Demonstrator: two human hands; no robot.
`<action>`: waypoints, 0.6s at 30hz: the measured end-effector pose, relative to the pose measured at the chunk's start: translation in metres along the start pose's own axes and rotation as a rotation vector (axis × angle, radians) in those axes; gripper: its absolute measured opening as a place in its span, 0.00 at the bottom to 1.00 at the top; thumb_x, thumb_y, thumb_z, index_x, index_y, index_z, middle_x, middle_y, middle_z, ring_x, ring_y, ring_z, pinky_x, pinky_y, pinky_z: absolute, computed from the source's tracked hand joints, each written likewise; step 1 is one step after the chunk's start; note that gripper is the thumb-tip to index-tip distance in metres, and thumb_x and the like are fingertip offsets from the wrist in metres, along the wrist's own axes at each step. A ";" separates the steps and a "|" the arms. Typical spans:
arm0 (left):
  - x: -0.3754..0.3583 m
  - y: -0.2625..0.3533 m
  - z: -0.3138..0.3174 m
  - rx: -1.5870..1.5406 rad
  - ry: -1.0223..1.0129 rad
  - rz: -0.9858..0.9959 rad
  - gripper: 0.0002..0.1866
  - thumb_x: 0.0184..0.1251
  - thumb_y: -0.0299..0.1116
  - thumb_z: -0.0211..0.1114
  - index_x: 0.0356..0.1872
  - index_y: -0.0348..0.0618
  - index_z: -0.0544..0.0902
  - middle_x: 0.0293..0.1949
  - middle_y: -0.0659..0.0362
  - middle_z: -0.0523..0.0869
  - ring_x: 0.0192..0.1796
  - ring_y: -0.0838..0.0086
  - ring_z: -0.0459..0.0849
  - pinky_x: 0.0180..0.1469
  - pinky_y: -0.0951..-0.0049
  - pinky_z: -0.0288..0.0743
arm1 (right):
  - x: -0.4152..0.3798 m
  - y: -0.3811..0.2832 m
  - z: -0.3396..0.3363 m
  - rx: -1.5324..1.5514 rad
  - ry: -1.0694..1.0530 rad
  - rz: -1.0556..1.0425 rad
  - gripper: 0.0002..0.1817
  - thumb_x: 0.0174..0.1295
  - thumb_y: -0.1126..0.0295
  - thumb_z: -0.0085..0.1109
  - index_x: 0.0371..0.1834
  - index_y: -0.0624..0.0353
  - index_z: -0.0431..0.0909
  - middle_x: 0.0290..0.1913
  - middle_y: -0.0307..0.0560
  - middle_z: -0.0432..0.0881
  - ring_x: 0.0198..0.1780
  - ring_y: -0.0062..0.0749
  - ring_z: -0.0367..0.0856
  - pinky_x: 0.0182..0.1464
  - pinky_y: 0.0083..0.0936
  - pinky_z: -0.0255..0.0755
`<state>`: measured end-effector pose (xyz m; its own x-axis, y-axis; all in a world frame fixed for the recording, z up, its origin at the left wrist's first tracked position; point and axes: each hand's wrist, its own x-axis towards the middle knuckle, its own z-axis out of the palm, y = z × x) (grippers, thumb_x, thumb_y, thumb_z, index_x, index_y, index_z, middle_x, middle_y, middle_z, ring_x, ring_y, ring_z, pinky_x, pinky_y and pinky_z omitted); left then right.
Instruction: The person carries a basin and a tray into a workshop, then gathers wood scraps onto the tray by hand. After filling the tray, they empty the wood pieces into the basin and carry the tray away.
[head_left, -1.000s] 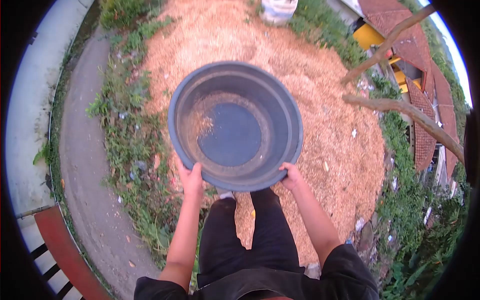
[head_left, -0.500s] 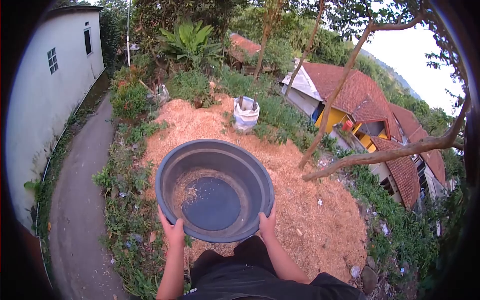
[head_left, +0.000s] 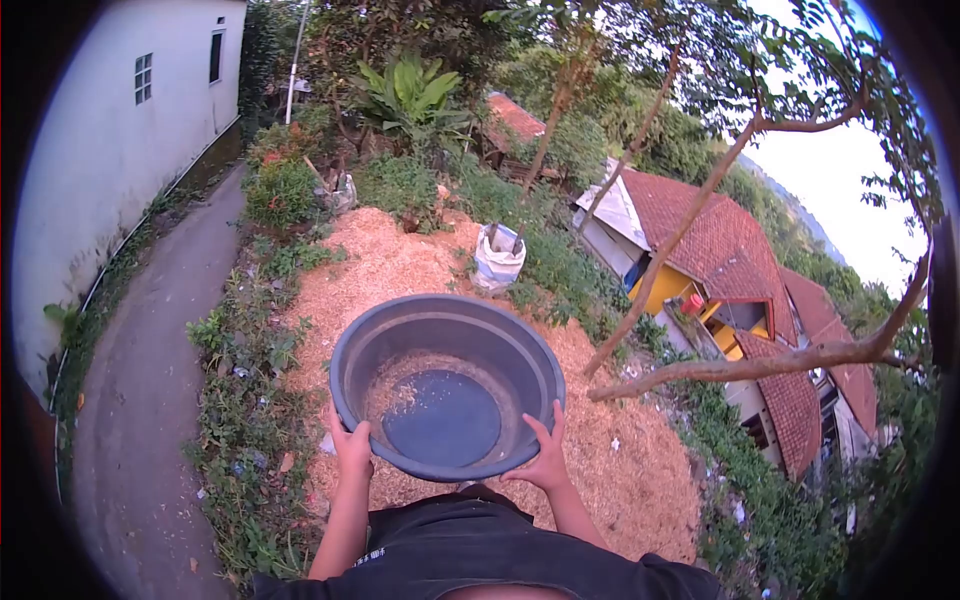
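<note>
A large round dark grey plastic tub [head_left: 445, 420] is held up in front of my body, its open top tilted toward me. Some wood shavings cling to the inside, mostly on the left of its bottom. My left hand [head_left: 352, 447] grips the near left rim, thumb at the edge and fingers partly hidden behind the wall. At the near right rim, my right hand [head_left: 545, 455] has its thumb and fingers spread against the tub's outside. Below and beyond the tub lies a broad heap of wood shavings [head_left: 610, 470].
A white sack [head_left: 498, 262] stands at the heap's far side. A leaning tree branch [head_left: 740, 370] reaches in from the right. Weeds [head_left: 245, 450] and a paved path [head_left: 150, 400] run along the left, beside a white building [head_left: 110, 180]. Tiled-roof houses [head_left: 700, 220] stand lower right.
The tub has shifted slightly right and down in the view. My right hand's fingers have spread wider along the tub's side. The camera view has turned a little.
</note>
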<state>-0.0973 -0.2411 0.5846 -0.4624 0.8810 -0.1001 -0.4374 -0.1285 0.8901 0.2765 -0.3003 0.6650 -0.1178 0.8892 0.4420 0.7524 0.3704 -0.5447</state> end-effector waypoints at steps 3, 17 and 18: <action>-0.002 0.001 0.007 -0.057 0.020 -0.002 0.49 0.58 0.15 0.59 0.87 0.43 0.58 0.69 0.49 0.80 0.61 0.61 0.85 0.55 0.68 0.83 | 0.004 0.000 -0.003 0.034 -0.018 0.016 0.69 0.15 0.37 0.95 0.73 0.50 0.80 0.88 0.74 0.37 0.86 0.72 0.53 0.83 0.59 0.61; -0.029 -0.005 0.065 0.038 0.162 0.037 0.49 0.59 0.14 0.60 0.86 0.45 0.59 0.68 0.49 0.80 0.60 0.64 0.85 0.52 0.69 0.82 | 0.024 0.043 -0.013 -0.366 -0.054 0.172 0.51 0.32 0.46 0.92 0.69 0.34 0.87 0.89 0.67 0.49 0.87 0.78 0.46 0.85 0.69 0.46; -0.039 0.008 0.076 0.051 0.178 -0.007 0.48 0.59 0.15 0.60 0.86 0.44 0.59 0.68 0.50 0.80 0.58 0.65 0.85 0.49 0.70 0.82 | 0.027 0.057 -0.013 -0.250 -0.031 0.047 0.44 0.32 0.49 0.92 0.61 0.37 0.90 0.88 0.64 0.54 0.87 0.77 0.47 0.85 0.67 0.47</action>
<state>-0.0244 -0.2424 0.6294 -0.5903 0.7869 -0.1798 -0.4039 -0.0951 0.9099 0.3244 -0.2591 0.6552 -0.0960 0.9129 0.3967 0.8939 0.2543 -0.3691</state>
